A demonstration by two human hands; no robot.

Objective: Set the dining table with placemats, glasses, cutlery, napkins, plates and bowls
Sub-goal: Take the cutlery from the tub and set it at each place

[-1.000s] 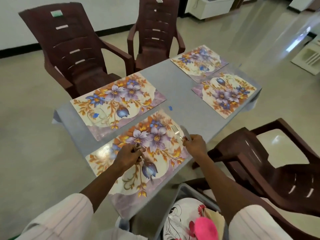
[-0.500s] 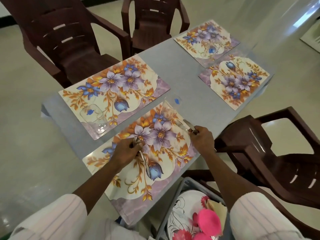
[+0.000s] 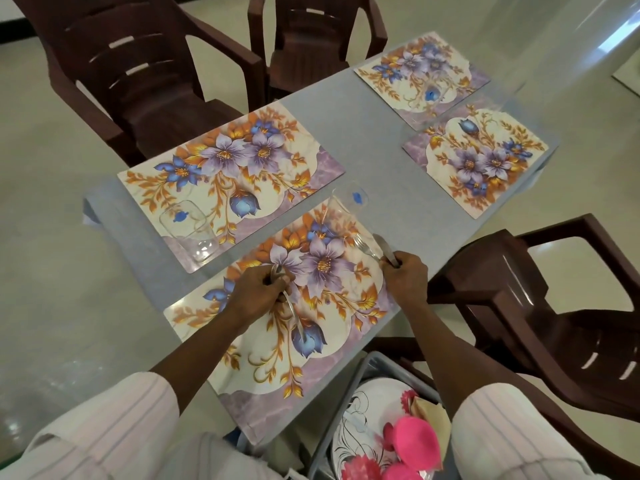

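Observation:
Several floral placemats lie on the grey table [image 3: 363,133]. Over the nearest placemat [image 3: 332,327], my left hand [image 3: 258,292] grips a metal spoon [image 3: 294,313], whose handle runs toward me across the mat. My right hand [image 3: 407,275] holds a fork [image 3: 365,245] and a knife [image 3: 384,249] by their handles at the mat's right edge, tips pointing away from me. A clear glass [image 3: 346,209] with a blue sticker stands at the nearest mat's far corner. Another clear glass [image 3: 188,226] stands on the mat [image 3: 228,181] behind it.
Dark brown plastic chairs stand around the table: two at the far side [image 3: 138,81] [image 3: 311,36] and one at the right [image 3: 554,306]. A grey bin [image 3: 346,403] by my knees holds floral plates [image 3: 363,427] and pink bowls [image 3: 412,441]. Two more placemats [image 3: 426,77] [image 3: 481,157] lie at the far end.
The view has tilted down and closer to the table. Both hands have stayed over the nearest placemat with the cutlery, shifting only slightly.

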